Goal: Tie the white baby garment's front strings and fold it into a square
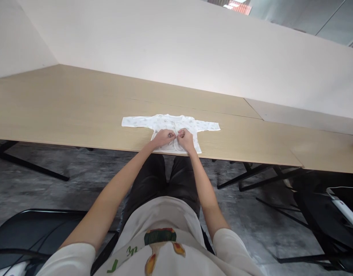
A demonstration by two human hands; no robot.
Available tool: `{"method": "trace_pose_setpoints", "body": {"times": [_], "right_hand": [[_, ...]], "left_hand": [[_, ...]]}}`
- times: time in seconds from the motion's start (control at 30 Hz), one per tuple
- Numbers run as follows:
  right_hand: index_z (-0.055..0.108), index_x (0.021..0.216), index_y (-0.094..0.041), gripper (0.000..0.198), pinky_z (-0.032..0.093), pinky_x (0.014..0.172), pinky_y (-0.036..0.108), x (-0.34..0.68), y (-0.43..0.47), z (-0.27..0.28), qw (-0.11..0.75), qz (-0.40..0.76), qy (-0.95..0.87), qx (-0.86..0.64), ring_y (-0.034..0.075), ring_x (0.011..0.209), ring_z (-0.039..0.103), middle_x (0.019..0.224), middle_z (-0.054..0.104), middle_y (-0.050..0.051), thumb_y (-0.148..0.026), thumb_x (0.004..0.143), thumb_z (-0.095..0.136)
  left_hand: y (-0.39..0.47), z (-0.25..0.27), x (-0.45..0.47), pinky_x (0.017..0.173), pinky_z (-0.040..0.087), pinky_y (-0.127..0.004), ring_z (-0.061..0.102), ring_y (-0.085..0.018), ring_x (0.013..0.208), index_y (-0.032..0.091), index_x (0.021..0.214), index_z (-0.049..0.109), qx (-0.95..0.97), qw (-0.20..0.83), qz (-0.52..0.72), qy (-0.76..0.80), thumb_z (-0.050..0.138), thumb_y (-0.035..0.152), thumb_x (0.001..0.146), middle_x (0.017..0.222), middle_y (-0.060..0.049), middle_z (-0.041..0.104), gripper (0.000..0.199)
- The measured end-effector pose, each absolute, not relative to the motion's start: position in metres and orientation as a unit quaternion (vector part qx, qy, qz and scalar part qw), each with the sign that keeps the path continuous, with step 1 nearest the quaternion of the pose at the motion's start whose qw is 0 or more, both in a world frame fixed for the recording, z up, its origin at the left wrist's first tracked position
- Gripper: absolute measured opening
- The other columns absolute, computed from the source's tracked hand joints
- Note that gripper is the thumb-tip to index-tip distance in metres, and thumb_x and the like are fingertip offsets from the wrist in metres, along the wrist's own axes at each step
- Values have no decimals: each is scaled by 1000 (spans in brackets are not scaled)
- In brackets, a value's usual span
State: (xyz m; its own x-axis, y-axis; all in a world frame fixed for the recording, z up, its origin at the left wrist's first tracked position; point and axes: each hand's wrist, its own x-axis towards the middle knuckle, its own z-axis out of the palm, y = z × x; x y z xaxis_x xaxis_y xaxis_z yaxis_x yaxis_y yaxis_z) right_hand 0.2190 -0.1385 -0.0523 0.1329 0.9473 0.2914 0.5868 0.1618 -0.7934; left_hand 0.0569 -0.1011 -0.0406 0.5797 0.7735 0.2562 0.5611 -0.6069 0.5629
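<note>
Just below the frame's centre, the left hand (164,137) and right hand (185,139) sit side by side on the baby shirt (170,124), fingers curled and pinching the fabric at its front opening. The shirt is white with a faint print, spread flat with sleeves out, near the table (79,111) front edge.

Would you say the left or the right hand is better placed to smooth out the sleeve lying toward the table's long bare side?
Probably the left hand: that sleeve of the baby shirt stretches out on its side, while the right hand sits beyond the middle.
</note>
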Motion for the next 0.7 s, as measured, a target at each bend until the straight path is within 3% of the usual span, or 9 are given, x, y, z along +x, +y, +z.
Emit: {"method": "trace_pose_setpoints", "body": {"times": [0.4, 0.53, 0.7], "right_hand": [[57, 105, -21, 25, 52, 76, 27, 216, -147, -44, 459, 240, -635, -574, 14, 74, 65, 79, 68, -1, -21, 80, 56], [58, 107, -21, 32, 51, 76, 27, 217, -143, -47, 455, 236, -639, -574, 14, 74, 63, 79, 66, -2, -20, 75, 59], [60, 106, -20, 41, 50, 76, 27, 224, -138, -54, 472, 209, -580, -630, 14, 71, 60, 83, 64, -1, -12, 67, 50]], "left_hand": [[-95, -45, 55, 81, 48, -29, 63, -20, 85, 16, 92, 72, 841, 284, 283, 364, 49, 47, 83, 93, -7, 73, 40], [-92, -46, 55, 85, 49, -30, 64, -21, 92, 16, 94, 72, 804, 323, 333, 371, 52, 42, 82, 99, -8, 74, 35], [-93, -48, 55, 79, 50, -29, 64, -19, 85, 15, 98, 72, 767, 341, 374, 395, 51, 37, 82, 96, -7, 73, 34]]}}
